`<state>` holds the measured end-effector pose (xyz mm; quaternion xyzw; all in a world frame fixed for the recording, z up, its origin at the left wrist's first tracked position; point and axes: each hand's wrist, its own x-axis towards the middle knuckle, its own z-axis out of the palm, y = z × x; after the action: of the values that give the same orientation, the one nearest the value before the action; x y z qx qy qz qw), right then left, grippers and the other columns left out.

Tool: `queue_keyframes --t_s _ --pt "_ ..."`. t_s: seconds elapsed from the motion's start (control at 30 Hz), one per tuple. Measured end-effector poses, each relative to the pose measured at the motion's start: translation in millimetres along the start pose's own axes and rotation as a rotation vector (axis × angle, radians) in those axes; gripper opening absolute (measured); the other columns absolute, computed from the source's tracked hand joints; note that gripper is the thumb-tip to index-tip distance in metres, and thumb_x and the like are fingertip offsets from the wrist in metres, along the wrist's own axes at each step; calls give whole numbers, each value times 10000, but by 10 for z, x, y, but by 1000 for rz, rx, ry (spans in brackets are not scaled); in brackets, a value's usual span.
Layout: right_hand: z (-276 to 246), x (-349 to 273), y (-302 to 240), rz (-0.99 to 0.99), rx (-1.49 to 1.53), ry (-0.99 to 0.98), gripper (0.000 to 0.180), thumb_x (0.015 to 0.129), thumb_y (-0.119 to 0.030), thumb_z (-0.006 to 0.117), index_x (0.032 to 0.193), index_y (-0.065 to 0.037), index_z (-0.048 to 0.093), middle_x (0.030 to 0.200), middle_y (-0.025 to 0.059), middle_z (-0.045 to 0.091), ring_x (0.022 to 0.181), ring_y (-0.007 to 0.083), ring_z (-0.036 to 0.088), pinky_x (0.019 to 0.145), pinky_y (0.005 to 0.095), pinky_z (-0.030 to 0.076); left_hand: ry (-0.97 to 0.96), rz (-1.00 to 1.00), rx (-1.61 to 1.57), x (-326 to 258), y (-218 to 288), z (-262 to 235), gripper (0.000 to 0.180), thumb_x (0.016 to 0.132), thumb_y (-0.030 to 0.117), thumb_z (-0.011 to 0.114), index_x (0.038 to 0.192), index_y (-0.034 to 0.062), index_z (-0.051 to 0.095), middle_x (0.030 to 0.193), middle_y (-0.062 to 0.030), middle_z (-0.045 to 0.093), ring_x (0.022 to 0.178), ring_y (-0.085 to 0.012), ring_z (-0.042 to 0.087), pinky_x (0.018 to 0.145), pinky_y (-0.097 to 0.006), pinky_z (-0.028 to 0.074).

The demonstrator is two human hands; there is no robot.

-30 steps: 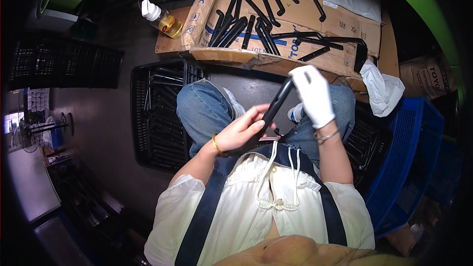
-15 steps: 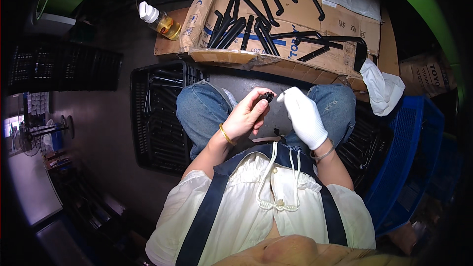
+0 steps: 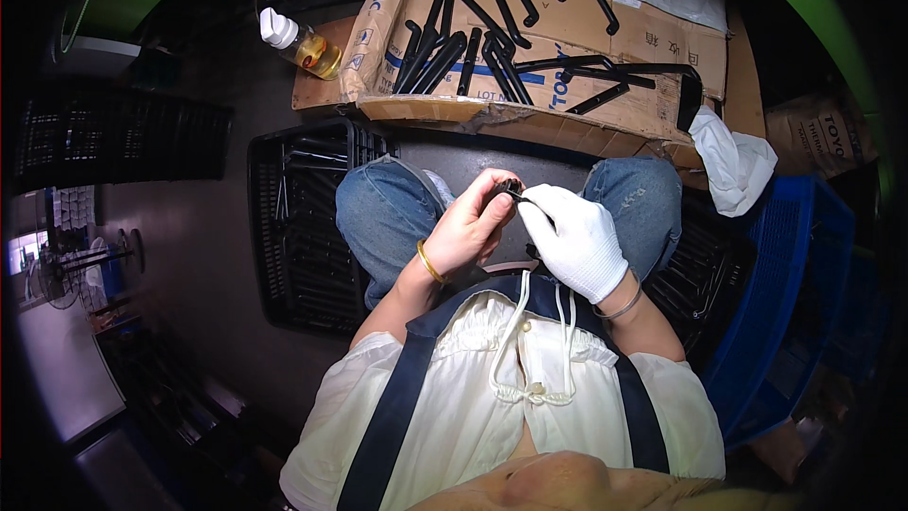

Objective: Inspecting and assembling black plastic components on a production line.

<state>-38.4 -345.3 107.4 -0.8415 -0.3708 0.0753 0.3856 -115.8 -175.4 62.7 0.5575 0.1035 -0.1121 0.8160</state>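
In front of my lap, my left hand (image 3: 465, 227), bare with a gold bangle, is closed around a small black plastic part (image 3: 511, 187). Its far end shows above my thumb; the rest is hidden in the palm. My right hand (image 3: 579, 241), in a white knit glove, comes against that end from the right. Its thumb and fingertips are pinched together at the part, and what lies between them is too small to make out. Beyond my knees, several black bent plastic tubes (image 3: 511, 9) lie on a flattened cardboard carton (image 3: 653, 28).
A black crate (image 3: 270, 227) with dark parts stands left of my knee, and more dark parts (image 3: 700, 274) lie right of it. Blue crates (image 3: 776, 293) are farther right. A bottle of yellow liquid (image 3: 317, 55) stands left of the carton; a white crumpled bag (image 3: 733, 166) hangs at its right corner.
My gloved right hand has moved left and slightly down, from beside the black part to touching it. My left hand keeps its hold in nearly the same place.
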Motion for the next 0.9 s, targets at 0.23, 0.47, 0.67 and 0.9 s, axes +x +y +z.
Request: queue_keyframes --t_s 0.23,0.47,0.67,0.9 --pt "-38 4 4 -19 -47 -51 125 926 -208 565 971 -103 615 801 110 653 660 312 660 571 404 526 4 -13 32 3 18 11 301 1045 315 453 1204 60 456 669 25 459 400 -34 358 367 -193 305" --pt "9 2 34 -10 -134 -131 125 935 -220 545 951 -110 603 773 105 647 657 314 657 567 407 523 -12 -83 24 -11 -43 -95 234 1032 260 503 1205 103 484 747 41 477 459 -15 378 394 -188 294" --pt "-119 90 293 241 -173 98 186 967 -244 533 953 -81 622 840 155 679 749 353 674 618 429 543 -37 -33 25 -154 57 -173 210 1033 244 498 1183 97 494 744 46 484 471 -13 357 421 -188 283" --pt "133 159 -283 164 460 23 149 965 -129 532 1009 -12 612 890 175 660 770 365 676 667 390 530 290 389 -32 23 -37 -228 311 994 376 521 1054 72 500 841 -26 512 712 -80 463 627 -228 421"
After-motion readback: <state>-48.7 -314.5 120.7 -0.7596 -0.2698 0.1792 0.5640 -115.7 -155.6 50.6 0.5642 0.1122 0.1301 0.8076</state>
